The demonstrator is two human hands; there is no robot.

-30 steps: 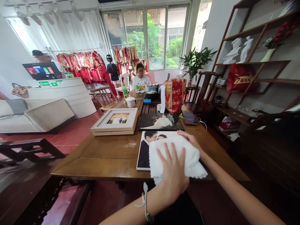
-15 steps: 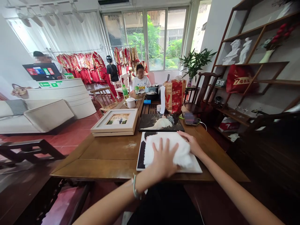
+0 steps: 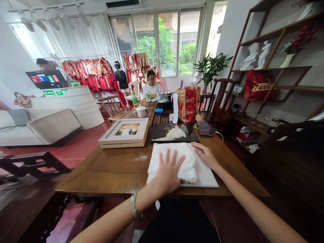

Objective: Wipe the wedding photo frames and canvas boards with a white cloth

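Left hand on the cloth, right hand on the panel's edge

We see the left hand [image 3: 170,170] lying directly on top of a folded white fluffy cloth [image 3: 190,168], fingers fanned wide, palm down. The cloth rests on a flat white rectangular panel [image 3: 207,177], which lies at the near edge of a brown wooden tabletop [image 3: 118,163]. The relation that matters to us is sideways: the cloth sits over the panel's left and middle, reaching about to its left edge, while a bare white strip runs down the right. The panel's longer side seems to us to run left to right, though the slanted view makes that uncertain.

The right hand [image 3: 206,156] is the nearer one to that bare strip. Its fingers lie extended across the panel's upper right edge, a ring on one of them. Its fingertips come very close to the cloth's far right corner; we cannot tell whether they touch it.

Most of the panel's face is hidden under the cloth, so we cannot make out what it carries. A dark patch shows by the cloth's near edge. The left thumb is hard to separate from the palm, and the right thumb is out of sight.
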